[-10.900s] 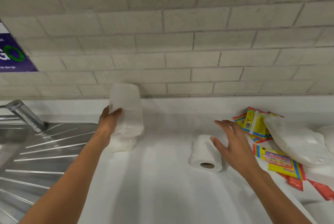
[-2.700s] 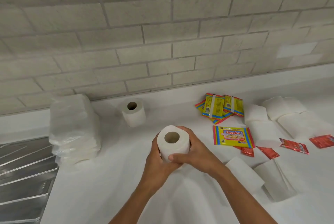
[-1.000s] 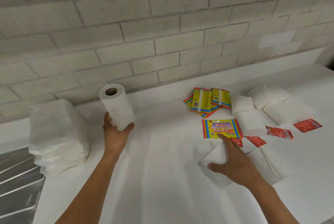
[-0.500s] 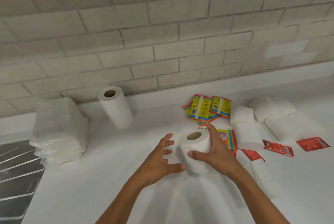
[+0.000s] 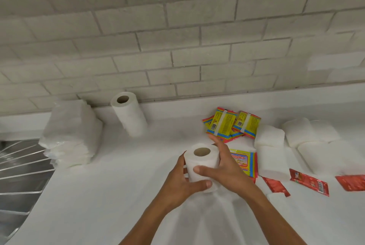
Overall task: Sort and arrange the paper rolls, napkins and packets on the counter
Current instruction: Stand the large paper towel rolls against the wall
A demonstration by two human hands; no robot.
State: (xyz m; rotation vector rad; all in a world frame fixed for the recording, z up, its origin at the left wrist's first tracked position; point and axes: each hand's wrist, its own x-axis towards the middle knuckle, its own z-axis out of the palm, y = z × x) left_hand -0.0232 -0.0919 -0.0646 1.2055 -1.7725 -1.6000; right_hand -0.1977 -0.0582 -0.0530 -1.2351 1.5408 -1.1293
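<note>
Both hands grip one white paper roll (image 5: 201,160), held upright above the counter's middle: my left hand (image 5: 182,182) wraps its lower left side, my right hand (image 5: 227,167) its right side. A stack of two rolls (image 5: 129,116) stands by the back wall. Left of it sits a pile of wrapped white napkins (image 5: 72,132). Yellow wipe packets (image 5: 231,124) lie behind my right hand, another yellow packet (image 5: 244,160) partly under it. More rolls (image 5: 270,152) and red sachets (image 5: 309,182) lie to the right.
A steel sink drainboard (image 5: 19,175) borders the white counter (image 5: 98,195) on the left. A grey brick wall (image 5: 177,37) rises directly behind the counter. Further white rolls (image 5: 310,132) crowd the back right.
My left hand has closed onto the roll that my right hand lifted, so both hands now hold it. The stacked rolls by the wall stay put.
</note>
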